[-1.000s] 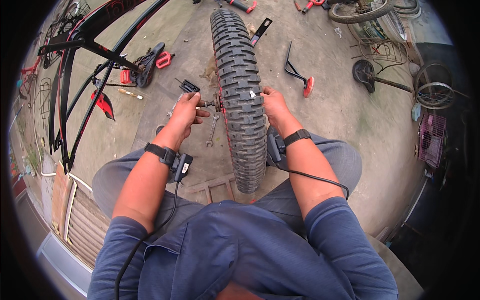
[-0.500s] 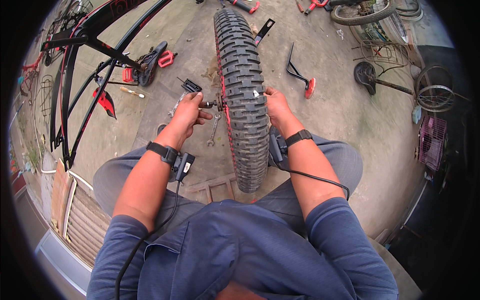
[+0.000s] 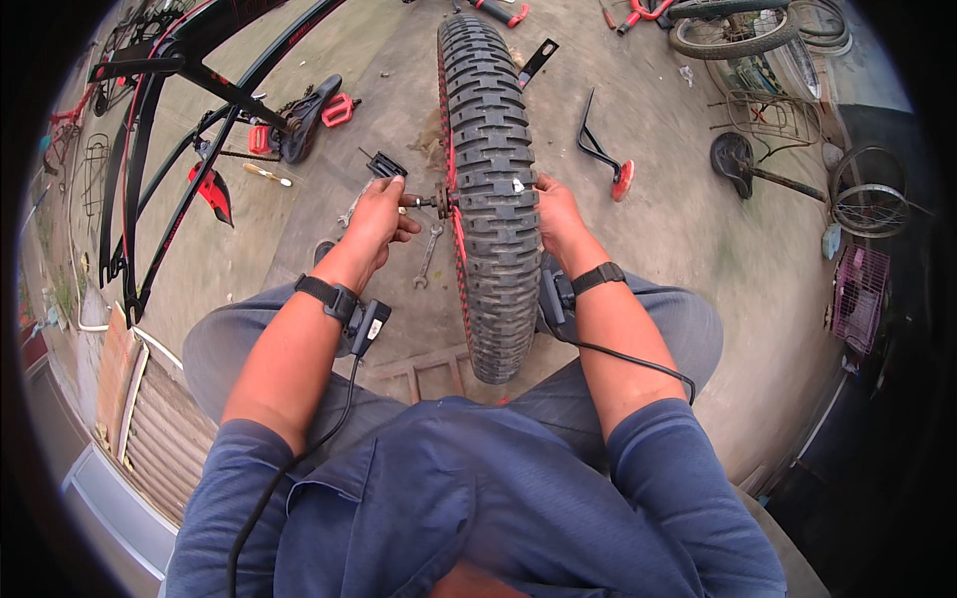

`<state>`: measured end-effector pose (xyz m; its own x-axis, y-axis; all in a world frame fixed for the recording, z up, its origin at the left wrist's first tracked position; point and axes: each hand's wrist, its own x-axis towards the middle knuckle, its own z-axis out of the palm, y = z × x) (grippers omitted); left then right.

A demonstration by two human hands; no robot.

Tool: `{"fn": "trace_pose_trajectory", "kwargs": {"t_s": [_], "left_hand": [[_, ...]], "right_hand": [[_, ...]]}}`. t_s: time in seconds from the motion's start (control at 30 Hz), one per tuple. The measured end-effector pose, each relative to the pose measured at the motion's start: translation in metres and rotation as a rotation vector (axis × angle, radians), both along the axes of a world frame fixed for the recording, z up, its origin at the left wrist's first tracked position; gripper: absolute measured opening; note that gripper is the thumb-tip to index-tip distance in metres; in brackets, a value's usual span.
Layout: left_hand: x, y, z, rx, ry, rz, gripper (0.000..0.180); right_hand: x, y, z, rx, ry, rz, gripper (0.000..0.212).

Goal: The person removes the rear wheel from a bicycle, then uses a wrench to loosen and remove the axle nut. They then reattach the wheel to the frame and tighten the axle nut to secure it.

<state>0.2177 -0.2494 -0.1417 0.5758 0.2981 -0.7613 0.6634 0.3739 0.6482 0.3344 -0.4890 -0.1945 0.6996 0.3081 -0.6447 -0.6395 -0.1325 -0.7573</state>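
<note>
A bicycle wheel (image 3: 488,199) with a thick, knobbly black tyre and red rim edge stands upright between my knees. My left hand (image 3: 377,224) is closed, thumb and finger pinching the end of its axle (image 3: 424,201) left of the hub. On the wheel's other side, my right hand (image 3: 560,214) looks curled close against the tyre; the tyre hides most of its fingers and whatever they grip. A spanner (image 3: 429,257) lies on the ground beside my left hand, and a black pedal-like part (image 3: 382,165) lies just beyond it.
A black bicycle frame (image 3: 214,85) with crank and red pedals (image 3: 340,110) stands at the left. Ahead on the right lie a kickstand-like black bar with a red end (image 3: 604,154), a saddle on its post (image 3: 736,164) and loose wheels (image 3: 733,30). A pink wire cage (image 3: 858,289) sits far right.
The view has shifted slightly, so surroundings sit a little further right. Both hands keep their places at the wheel, which stays upright.
</note>
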Motion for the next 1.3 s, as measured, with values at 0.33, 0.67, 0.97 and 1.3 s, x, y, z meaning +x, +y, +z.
{"fn": "trace_pose_trajectory", "kwargs": {"t_s": [0.33, 0.67, 0.97, 1.3], "left_hand": [[0.000, -0.001, -0.002, -0.030, -0.010, -0.014, 0.041], [-0.001, 0.007, -0.012, -0.081, 0.066, -0.242, 0.033], [-0.002, -0.005, -0.002, -0.012, -0.066, -0.178, 0.035], [-0.003, -0.003, -0.005, -0.011, -0.055, -0.208, 0.032]], "right_hand": [[0.001, -0.002, -0.005, 0.031, 0.017, -0.009, 0.019], [0.000, -0.002, 0.011, 0.020, 0.028, -0.022, 0.021], [0.001, -0.001, 0.007, 0.018, 0.037, -0.012, 0.019], [0.001, -0.001, 0.005, 0.029, 0.044, -0.016, 0.021]]}}
